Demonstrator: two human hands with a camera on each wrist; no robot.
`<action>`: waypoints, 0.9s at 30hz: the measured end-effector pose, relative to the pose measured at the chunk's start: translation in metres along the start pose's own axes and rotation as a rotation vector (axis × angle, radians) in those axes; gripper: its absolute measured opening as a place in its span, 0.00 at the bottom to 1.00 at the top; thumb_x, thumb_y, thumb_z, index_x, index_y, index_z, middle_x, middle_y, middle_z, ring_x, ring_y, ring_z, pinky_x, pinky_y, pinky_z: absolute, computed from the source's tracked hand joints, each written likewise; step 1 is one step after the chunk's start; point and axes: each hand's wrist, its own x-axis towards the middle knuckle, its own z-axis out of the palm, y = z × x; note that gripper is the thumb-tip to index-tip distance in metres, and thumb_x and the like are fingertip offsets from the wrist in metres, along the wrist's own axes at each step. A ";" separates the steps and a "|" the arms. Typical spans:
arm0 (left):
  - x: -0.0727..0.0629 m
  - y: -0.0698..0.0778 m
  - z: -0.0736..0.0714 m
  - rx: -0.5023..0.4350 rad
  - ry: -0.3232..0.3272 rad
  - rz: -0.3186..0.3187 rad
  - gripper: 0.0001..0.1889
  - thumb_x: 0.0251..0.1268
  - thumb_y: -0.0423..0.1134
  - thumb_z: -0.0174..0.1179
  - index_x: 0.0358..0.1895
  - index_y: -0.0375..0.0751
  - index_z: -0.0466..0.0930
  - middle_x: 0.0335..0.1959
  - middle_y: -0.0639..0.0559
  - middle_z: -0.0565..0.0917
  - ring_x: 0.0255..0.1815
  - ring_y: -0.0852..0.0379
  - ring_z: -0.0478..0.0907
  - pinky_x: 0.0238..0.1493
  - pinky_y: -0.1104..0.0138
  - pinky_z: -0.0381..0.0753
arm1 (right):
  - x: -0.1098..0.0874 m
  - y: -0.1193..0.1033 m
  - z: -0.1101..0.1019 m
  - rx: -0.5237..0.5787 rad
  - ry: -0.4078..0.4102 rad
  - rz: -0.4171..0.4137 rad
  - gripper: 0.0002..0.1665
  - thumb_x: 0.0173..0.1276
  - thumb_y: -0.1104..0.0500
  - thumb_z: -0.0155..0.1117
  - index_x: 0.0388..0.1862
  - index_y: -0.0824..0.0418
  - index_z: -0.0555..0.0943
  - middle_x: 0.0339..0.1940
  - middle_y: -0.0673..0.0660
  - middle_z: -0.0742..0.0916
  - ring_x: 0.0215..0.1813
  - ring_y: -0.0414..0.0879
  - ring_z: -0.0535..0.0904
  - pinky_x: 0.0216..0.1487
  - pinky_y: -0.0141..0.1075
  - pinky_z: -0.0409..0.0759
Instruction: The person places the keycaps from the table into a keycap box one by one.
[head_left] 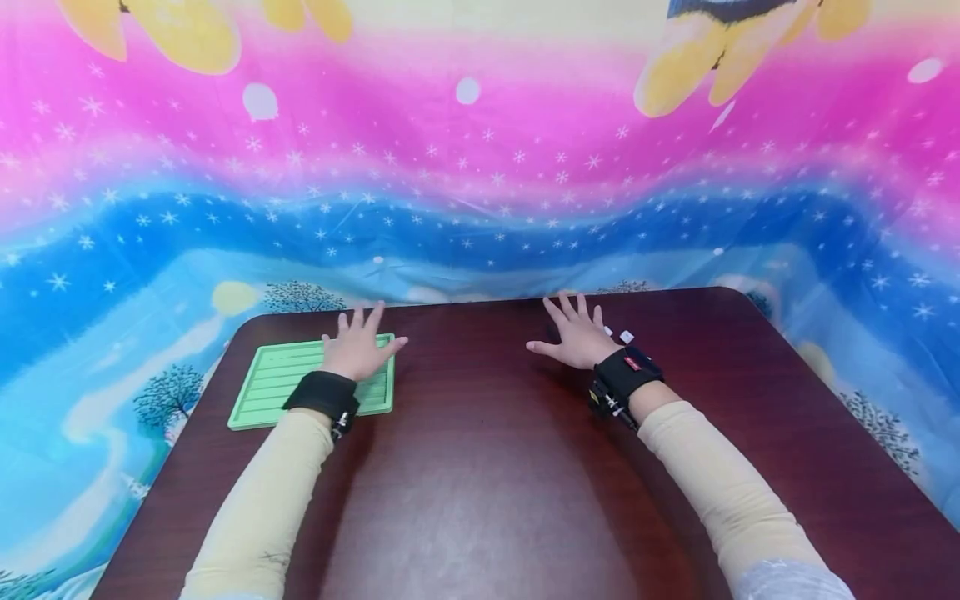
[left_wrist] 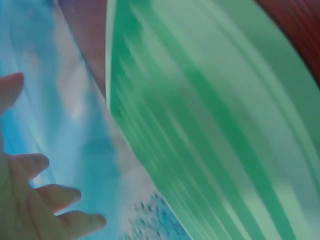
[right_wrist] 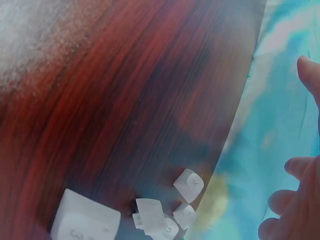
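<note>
Green tray (head_left: 281, 383), long axis crosswise; left hand (head_left: 354, 350) above, right hand (head_left: 581, 340) near white keycaps (right_wrist: 151, 215); both spread, empty

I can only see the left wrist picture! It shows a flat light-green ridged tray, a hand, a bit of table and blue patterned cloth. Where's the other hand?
Observer: The right hand is over the far part of the dark reddish-brown, wood-grained table, with its fingers spread.

Operator: Ooh, is there anything near it?

Observer: Yes, several small white boxy keycaps, which look like plastic, lie on the table close by.

Operator: Do they have letters on them? I can't see any!

Observer: At least one does: in the right wrist view, the keycap nearest the middle of the picture shows a K.
</note>
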 end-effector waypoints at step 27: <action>-0.054 -0.146 -0.067 -0.160 -0.055 -0.176 0.34 0.71 0.37 0.58 0.69 0.11 0.60 0.66 0.15 0.64 0.66 0.18 0.61 0.62 0.33 0.66 | -0.009 0.008 -0.015 0.031 -0.002 0.004 0.57 0.74 0.33 0.59 0.86 0.61 0.46 0.84 0.68 0.45 0.81 0.69 0.28 0.74 0.68 0.29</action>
